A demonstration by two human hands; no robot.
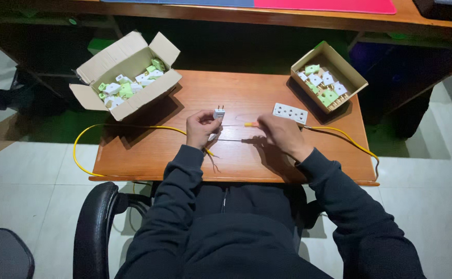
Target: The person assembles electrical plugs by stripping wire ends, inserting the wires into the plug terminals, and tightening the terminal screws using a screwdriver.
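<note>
On the smooth, reddish wooden surface (148,155), the left hand (201,129) is curled around a small white two-pin plug (218,112), held upright just above the wood. The right hand (282,135), knuckles up, pinches a thin yellow wire (342,133) by its tip. A flat white socket plate (290,113) lies just beyond; open cardboard boxes (125,77) of white-and-green parts flank both far corners.

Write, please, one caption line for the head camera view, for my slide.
Seated person's left hand holds a small white two-pin plug while the right hand grips a yellow cable on a wooden table.
</note>
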